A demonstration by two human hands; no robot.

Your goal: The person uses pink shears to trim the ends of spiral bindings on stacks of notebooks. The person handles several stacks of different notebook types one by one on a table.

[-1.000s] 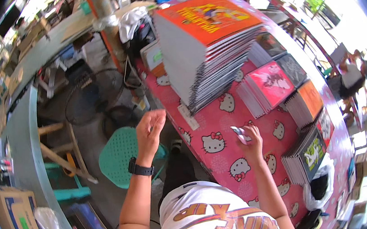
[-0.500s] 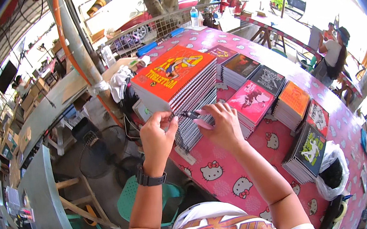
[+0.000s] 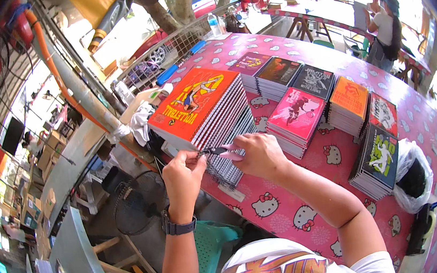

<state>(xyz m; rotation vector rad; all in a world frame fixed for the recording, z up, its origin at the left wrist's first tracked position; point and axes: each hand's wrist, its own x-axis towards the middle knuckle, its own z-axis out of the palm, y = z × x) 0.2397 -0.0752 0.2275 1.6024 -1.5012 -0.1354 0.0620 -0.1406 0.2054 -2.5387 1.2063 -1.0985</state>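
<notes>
At the left edge of the table [image 3: 282, 196] stood a tall stack of spiral notebooks [image 3: 198, 103], orange cover uppermost. Left hand [image 3: 182, 175]: thumb and fingertips pinched together on the spiral wire [image 3: 205, 152] by the stack's near corner. Right hand [image 3: 261, 156]: closed around pink-handled pliers [image 3: 219, 150], the black head pointing at the left fingertips. A pink-covered stack [image 3: 297, 114] stood just right of the tall one. Toward the right edge, a black-covered stack [image 3: 378, 158] stood beside a plastic bag [image 3: 414, 160].
</notes>
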